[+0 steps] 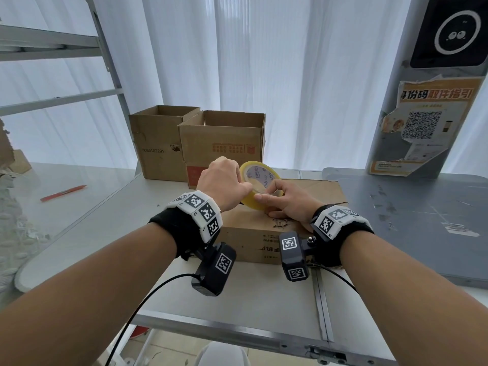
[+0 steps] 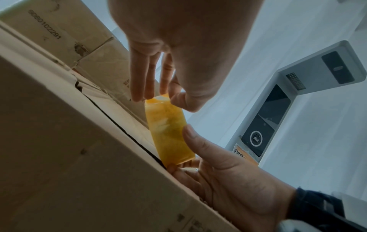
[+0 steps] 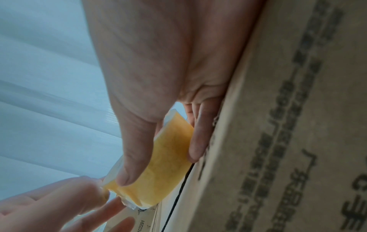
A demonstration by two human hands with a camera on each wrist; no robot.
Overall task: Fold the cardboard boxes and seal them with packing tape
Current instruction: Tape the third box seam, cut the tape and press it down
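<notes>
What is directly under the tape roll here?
The tape roll stands on edge on the closed cardboard box, over the dark seam between its flaps. Both hands grip it, so the exact contact spot is hidden.

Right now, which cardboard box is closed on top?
The flat box nearest the person, under both hands and the tape roll. The two taller boxes behind it, one plain, one red-printed, stand open.

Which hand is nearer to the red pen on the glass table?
Left. The left hand holds the tape roll, on the pen's side; the right hand is farther.
</notes>
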